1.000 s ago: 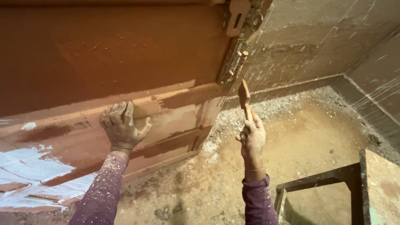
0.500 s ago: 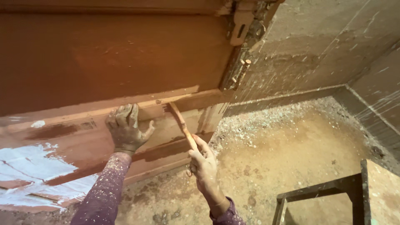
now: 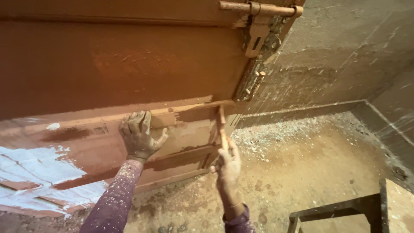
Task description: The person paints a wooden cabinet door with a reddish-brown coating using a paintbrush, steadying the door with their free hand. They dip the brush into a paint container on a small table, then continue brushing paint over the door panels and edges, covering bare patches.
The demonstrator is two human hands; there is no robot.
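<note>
A large metal door [image 3: 129,64] painted reddish-brown fills the upper left of the head view. My left hand [image 3: 139,136], speckled with paint, presses flat with fingers spread on the door's lower panel. My right hand [image 3: 227,163] grips a paintbrush [image 3: 221,123] by its handle; the brush points up and its bristles touch the lower right edge of the door, near a raised rail. A patch of white unpainted surface [image 3: 39,172] shows at the door's lower left.
A sliding bolt latch [image 3: 261,19] sits at the door's top right edge. A rough concrete wall [image 3: 336,56] stands to the right. The dusty floor [image 3: 310,168] has rubble by the wall. A dark metal frame [image 3: 340,211] stands at the bottom right.
My right hand swung the brush from right of the door onto its lower panel, then shifted to the door's right edge with the brush upright. My left hand stayed pressed on the panel.
</note>
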